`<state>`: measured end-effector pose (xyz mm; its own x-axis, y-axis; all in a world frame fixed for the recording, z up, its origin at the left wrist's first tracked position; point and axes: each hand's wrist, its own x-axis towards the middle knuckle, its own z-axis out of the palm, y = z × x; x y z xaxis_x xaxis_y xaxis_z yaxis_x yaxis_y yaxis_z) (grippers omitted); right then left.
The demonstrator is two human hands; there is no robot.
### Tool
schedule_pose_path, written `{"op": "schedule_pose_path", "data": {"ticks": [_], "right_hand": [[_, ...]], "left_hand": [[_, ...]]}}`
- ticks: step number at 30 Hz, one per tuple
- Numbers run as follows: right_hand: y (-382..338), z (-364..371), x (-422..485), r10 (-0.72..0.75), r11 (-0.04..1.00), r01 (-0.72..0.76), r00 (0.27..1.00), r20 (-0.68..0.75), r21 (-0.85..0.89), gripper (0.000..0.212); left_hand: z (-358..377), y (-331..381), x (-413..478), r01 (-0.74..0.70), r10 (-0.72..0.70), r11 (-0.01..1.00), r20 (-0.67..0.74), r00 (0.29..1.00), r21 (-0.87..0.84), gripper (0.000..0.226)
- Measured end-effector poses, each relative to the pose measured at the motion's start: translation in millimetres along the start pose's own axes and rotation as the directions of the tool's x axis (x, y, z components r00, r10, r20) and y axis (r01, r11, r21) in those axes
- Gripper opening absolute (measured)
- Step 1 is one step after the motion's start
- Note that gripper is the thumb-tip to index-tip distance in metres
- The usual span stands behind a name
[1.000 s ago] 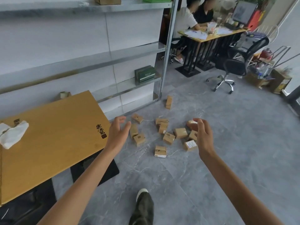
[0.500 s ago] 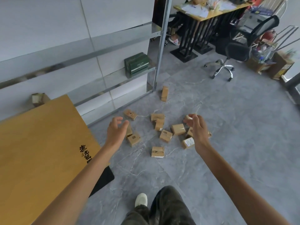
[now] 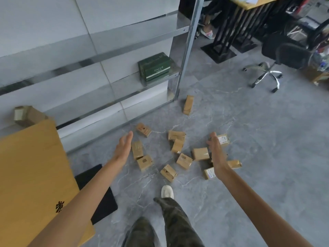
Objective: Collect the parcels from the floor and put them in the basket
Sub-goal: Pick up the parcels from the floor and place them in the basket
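Several small brown cardboard parcels (image 3: 184, 160) lie scattered on the grey tiled floor ahead of me. One parcel (image 3: 188, 104) lies apart, by the foot of the shelf post. My left hand (image 3: 123, 148) reaches out above the left side of the cluster, fingers straight, holding nothing. My right hand (image 3: 217, 154) stretches over the right side of the cluster, fingers relaxed and empty, hiding part of a parcel. No basket is in view.
A yellow wooden table (image 3: 30, 175) stands at my left with a black base plate (image 3: 99, 193) on the floor. A metal shelf unit (image 3: 187, 56) holds a green box (image 3: 154, 68). An office chair (image 3: 277, 59) and a desk stand at the back right. My leg and white shoe (image 3: 167, 191) step forward.
I have moved closer to the parcels and the view has tilted down. Both hands have straightened and spread wider over the cluster. My foot has stepped forward.
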<state>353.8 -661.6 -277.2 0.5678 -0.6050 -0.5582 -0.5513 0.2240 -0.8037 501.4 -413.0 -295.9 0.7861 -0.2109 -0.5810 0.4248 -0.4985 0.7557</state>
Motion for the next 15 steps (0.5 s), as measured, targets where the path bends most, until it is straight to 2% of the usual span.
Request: {"op": "schedule_pose_path", "data": {"ticks": [3, 7, 11, 15], "right_hand": [[-2, 8, 43, 0.026, 0.997, -0.027, 1.0, -0.011, -0.068, 0.062], [6, 22, 95, 0.058, 0.987, -0.047, 0.996, 0.069, -0.152, 0.067], [23, 48, 148, 0.127, 0.975, -0.103, 0.985, 0.113, -0.197, 0.059], [51, 77, 202, 0.132, 0.958, -0.093, 0.983, 0.126, -0.272, 0.048]], "left_hand": [[10, 2, 43, 0.08, -0.08, 0.997, -0.034, 0.996, -0.025, 0.071], [17, -10, 96, 0.12, -0.12, 0.993, -0.044, 0.992, -0.007, 0.068], [26, -27, 151, 0.194, -0.189, 0.979, -0.067, 0.98, 0.067, 0.063], [36, -56, 214, 0.237, -0.229, 0.967, -0.084, 0.97, 0.097, 0.061]]}}
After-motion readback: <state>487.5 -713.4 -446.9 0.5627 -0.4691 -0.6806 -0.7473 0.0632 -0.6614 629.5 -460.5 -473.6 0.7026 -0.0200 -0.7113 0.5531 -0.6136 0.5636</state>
